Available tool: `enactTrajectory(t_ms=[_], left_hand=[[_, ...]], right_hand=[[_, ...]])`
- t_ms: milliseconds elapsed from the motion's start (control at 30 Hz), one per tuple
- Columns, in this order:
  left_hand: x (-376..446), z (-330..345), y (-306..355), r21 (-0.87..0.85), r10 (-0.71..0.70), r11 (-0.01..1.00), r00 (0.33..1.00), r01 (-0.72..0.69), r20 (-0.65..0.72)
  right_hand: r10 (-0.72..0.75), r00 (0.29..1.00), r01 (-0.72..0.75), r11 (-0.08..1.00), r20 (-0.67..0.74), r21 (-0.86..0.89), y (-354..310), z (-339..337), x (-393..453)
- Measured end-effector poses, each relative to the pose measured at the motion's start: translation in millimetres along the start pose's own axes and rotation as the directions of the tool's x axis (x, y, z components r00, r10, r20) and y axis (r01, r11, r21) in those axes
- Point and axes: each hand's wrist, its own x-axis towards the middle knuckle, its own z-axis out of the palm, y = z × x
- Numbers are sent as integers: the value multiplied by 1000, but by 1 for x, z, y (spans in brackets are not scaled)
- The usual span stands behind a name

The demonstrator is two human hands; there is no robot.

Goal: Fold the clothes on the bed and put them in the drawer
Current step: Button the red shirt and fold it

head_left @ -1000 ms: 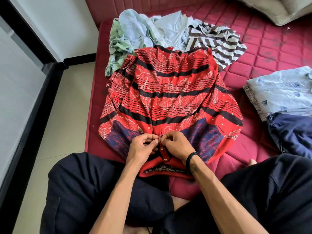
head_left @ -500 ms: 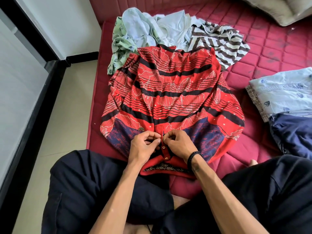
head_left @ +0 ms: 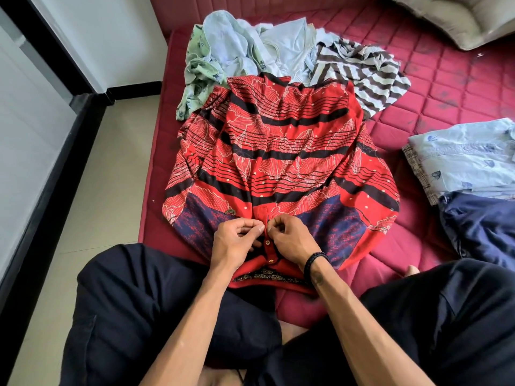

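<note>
The red patterned shirt (head_left: 281, 151) lies spread flat on the maroon quilted mattress (head_left: 451, 87), collar end toward the person, its body stretching away beyond both hands. The left hand (head_left: 237, 240) and the right hand (head_left: 289, 238) meet at the shirt's button placket (head_left: 268, 240), almost knuckle to knuckle. Both are curled tight: the left pinches the placket edge between thumb and fingers, and the right pinches the opposite edge just beside it. 2 small buttons show on the placket directly below the fingertips, between the 2 wrists. A black braided bracelet (head_left: 315, 261) circles the right wrist. The shirt's dark patterned collar (head_left: 267, 275) lies nearer the person than the hands, under the forearms.

Beyond the hands, past the shirt's far hem, sits a loose heap of unfolded clothes: a pale green floral garment (head_left: 195, 76) toward the left-hand side, a light blue garment (head_left: 267, 48) in the middle, and a brown-and-white striped garment (head_left: 365, 76) toward the right-hand side; the shirt's hem overlaps their near edges. Well off to the right of the right hand lies a light blue printed shirt (head_left: 462, 157), folded, resting on a checked cloth whose edge shows beneath it, with a dark navy garment (head_left: 482, 227) touching its near side. The person's knees, in dark trousers (head_left: 156, 307), flank the arms on both sides.
</note>
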Motion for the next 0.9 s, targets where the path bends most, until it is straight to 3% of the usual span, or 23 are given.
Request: enactTrajectory(t_ms=[433,700,900], left_hand=[[5,-1,-7,29,17,999,997,-19,77],[2,1,-6,0,-1,1000,1000,1,6],[1,6,-13,151,72,986,996,-63,-49]], right_hand=[[53,999,-53,998,4,-34,-6,3,-2],[33,999,-32,998,-5,51,-3,1,-2],[37,998,-33,996,-45,85,-3,5,-2]])
